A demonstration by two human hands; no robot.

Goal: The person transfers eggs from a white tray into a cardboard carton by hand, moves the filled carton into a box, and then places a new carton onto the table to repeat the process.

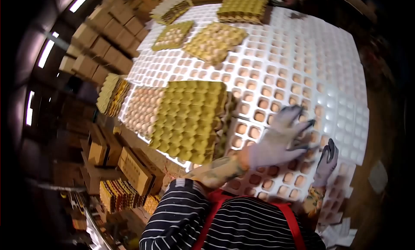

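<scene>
Grip: left hand (pixel 281 139), grey glove, is open. Fingers are spread and the palm is down, flat over the eggs (pixel 259 116) in the near-right part of the white cell grid (pixel 328 55). Nothing is clamped in it. Right hand (pixel 326 161), also gloved, sits just right of the left hand, close to the grid's near-right edge. Its fingers are straight and held together with the palm hidden, so I can't tell whether it holds anything.

Left to right:
- Far left: cardboard boxes (pixel 108 38) stacked in rows, more boxes (pixel 134 170) lower down by the table edge.
- Small stack of yellow egg trays (pixel 111 93) at the grid's left edge.
- Just beside it: uncovered layer of brown eggs (pixel 142 108), partly under a tall yellow tray stack (pixel 190 120) sitting on the grid.
- Far side of the grid: flat filled tray (pixel 173 36), second tray (pixel 215 42) next to it, and a tray stack (pixel 242 8) behind.
- Centre to right: grid is backlit, with one egg per cell, rows running under both hands. Cells toward the far right are too washed out to read.
- Bottom: striped shirt (pixel 255 228) with red apron straps (pixel 211 219).
- Bottom right: loose paper sheets (pixel 341 235) off the grid.
</scene>
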